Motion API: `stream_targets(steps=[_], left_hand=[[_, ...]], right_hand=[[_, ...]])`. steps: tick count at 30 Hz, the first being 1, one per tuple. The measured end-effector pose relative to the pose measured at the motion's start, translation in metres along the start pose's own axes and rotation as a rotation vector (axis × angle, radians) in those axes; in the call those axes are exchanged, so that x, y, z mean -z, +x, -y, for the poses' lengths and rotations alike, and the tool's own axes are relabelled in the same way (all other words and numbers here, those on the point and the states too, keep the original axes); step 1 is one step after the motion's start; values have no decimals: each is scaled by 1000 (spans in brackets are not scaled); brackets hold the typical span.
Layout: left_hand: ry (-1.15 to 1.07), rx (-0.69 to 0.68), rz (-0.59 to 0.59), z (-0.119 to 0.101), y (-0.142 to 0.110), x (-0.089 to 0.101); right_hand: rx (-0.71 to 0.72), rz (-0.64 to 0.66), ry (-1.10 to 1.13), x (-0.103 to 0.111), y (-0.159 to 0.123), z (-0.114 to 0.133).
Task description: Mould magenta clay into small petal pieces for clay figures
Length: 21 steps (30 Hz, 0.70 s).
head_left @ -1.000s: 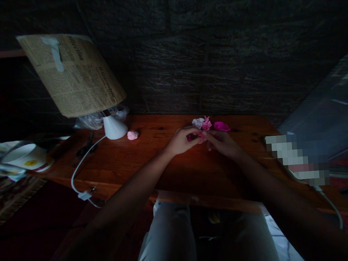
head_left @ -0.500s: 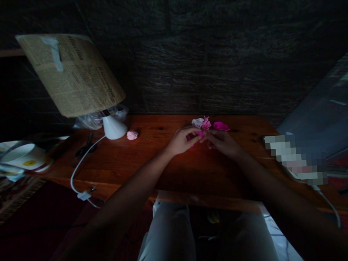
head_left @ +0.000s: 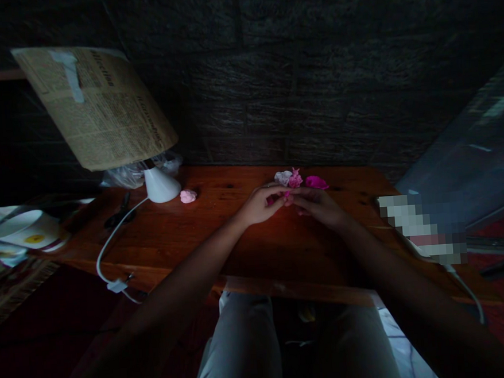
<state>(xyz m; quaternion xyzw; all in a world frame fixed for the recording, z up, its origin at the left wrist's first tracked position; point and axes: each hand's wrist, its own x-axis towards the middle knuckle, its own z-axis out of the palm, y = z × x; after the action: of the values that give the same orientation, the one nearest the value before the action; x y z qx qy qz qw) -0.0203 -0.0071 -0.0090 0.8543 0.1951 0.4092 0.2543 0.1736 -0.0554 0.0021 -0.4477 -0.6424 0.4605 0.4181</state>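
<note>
A small magenta piece of what looks like modelling clay point(head_left: 287, 194) is pinched between my two hands above the wooden table. My left hand point(head_left: 257, 205) is closed on it from the left, with more magenta showing behind its thumb. From the right, the fingertips of my right hand point(head_left: 317, 204) press on the same piece. Just beyond the fingers lie a whitish ruffled lump point(head_left: 283, 178), a pink ruffled lump point(head_left: 295, 178) and a smooth magenta lump point(head_left: 316, 182). A pale pink lump point(head_left: 188, 196) sits farther left.
A lamp point(head_left: 162, 185) with a newspaper-covered shade point(head_left: 103, 107) stands left on the wooden table point(head_left: 221, 237), its white cord hanging over the front edge. Dark scissors point(head_left: 119, 212) and a white paper bowl point(head_left: 26, 231) lie beyond. A blurred-out device point(head_left: 423, 234) with a cable is at right.
My fingertips have shifted slightly around the magenta piece, both hands still on it. The whole view has moved a little, so things appear slightly farther left.
</note>
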Motion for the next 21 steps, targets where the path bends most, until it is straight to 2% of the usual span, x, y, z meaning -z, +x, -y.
stream_targets(steps=[5, 14, 21], left_hand=[[-1, -46, 3, 0, 1, 0], [19, -21, -36, -5, 1, 0], [19, 124, -110, -7, 3, -7]], right_hand=[[1, -7, -22, 2, 1, -1], [18, -72, -36, 6, 3, -4], [32, -67, 2, 3, 5, -5]])
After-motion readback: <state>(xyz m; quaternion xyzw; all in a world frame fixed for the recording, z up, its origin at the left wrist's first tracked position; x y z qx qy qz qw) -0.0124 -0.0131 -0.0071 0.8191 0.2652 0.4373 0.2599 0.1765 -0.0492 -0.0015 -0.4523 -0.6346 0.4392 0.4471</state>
